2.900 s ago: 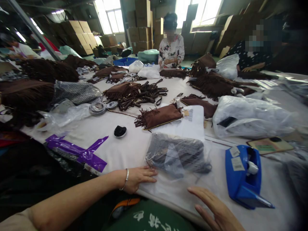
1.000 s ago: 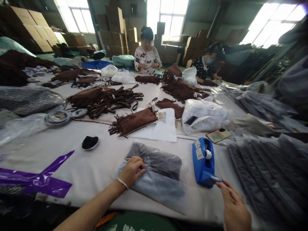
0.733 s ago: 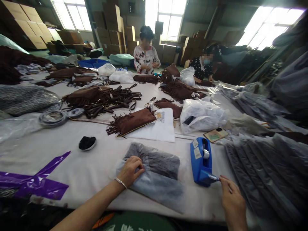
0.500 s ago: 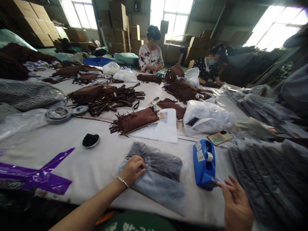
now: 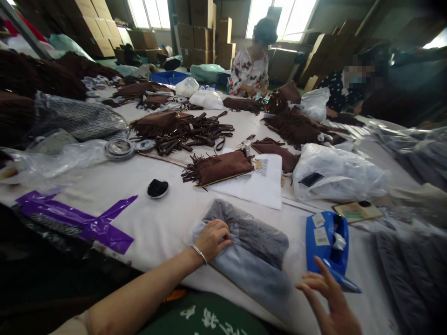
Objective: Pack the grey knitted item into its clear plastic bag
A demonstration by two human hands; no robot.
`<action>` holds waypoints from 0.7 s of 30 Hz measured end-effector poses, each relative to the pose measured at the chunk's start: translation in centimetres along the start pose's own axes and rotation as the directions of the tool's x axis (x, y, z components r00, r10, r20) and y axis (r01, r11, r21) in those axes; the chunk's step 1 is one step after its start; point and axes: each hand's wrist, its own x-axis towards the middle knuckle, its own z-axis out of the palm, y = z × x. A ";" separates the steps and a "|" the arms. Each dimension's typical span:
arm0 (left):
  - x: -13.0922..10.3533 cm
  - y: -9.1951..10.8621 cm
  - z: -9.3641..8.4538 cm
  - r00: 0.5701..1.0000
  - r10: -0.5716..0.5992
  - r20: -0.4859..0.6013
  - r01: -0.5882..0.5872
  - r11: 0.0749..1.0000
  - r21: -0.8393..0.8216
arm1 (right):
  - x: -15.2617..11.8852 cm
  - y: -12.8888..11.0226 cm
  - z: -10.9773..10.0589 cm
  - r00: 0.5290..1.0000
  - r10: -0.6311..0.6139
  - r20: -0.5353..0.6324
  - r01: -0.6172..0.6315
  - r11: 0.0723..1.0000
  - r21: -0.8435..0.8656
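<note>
My left hand rests on a clear plastic bag, its fingers curled and closed on the film. Inside the bag lies a dark grey folded item. A blue tape dispenser stands to the right of the bag. My right hand is in front of the dispenser, palm turned inward, with thumb and fingers apart. Whether a bit of clear tape clings to its fingertips is too small to tell.
Beyond the bag lie a brown fringed pouch on a white sheet, a black item in a small dish, a phone and a white plastic bundle. Wrapped dark packs lie at right. Two people work across the table.
The view has swung right, shifting the table's contents. My right hand has moved left relative to the dispenser, toward the bag; the clear strip between hand and dispenser no longer shows. My left hand stays on the bag.
</note>
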 end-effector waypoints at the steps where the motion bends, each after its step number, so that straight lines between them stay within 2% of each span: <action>1: 0.0 0.0 0.0 1.000 -0.002 0.000 0.002 1.000 0.001 | 1.1 -1.8 1.1 0.982 -0.137 0.132 0.131 0.990 0.054; 2: 0.0 0.0 -0.1 1.000 -0.002 0.001 0.002 1.000 0.003 | 2.3 -3.4 2.3 0.925 -0.267 0.271 0.258 0.964 0.069; 3: 0.0 0.0 -0.1 1.000 -0.001 0.001 0.001 1.000 0.006 | 3.5 -4.9 3.4 0.860 -0.347 0.375 0.355 0.934 0.052; 5: 0.0 0.1 -0.1 1.000 0.001 0.000 -0.001 1.000 0.013 | 5.5 -6.9 5.6 0.768 -0.383 0.513 0.480 0.875 -0.066; 6: 0.0 0.1 -0.2 1.000 0.002 0.000 -0.002 1.000 0.018 | 6.2 -7.4 6.5 0.755 -0.368 0.542 0.516 0.844 -0.146; 8: 0.0 0.1 -0.2 1.000 -0.002 -0.001 0.002 1.000 0.028 | 7.0 -7.7 7.6 0.772 -0.331 0.543 0.541 0.790 -0.288; 10: -0.1 0.1 -0.1 1.000 -0.006 0.001 0.006 0.999 0.039 | 7.5 -7.2 7.7 0.807 -0.297 0.510 0.524 0.759 -0.387; 13: -0.1 0.0 0.0 1.000 -0.009 0.007 0.009 0.999 0.050 | 8.3 -5.9 6.3 0.886 -0.250 0.392 0.438 0.730 -0.525; 15: -0.1 0.0 0.0 1.000 -0.013 0.008 0.012 0.999 0.050 | 8.8 -5.0 5.3 0.923 -0.259 0.284 0.378 0.744 -0.551; 17: 0.0 0.0 0.1 1.000 -0.011 0.010 0.011 0.999 0.045 | 9.0 -4.3 4.9 0.920 -0.311 0.237 0.389 0.794 -0.468; 19: 0.1 0.1 0.1 1.000 -0.009 0.010 0.009 0.999 0.036 | 8.8 -3.8 5.2 0.875 -0.374 0.307 0.469 0.811 -0.349; 21: 0.0 0.1 0.0 1.000 -0.011 0.004 0.011 1.000 0.024 | 8.5 -3.4 5.9 0.838 -0.383 0.388 0.508 0.807 -0.301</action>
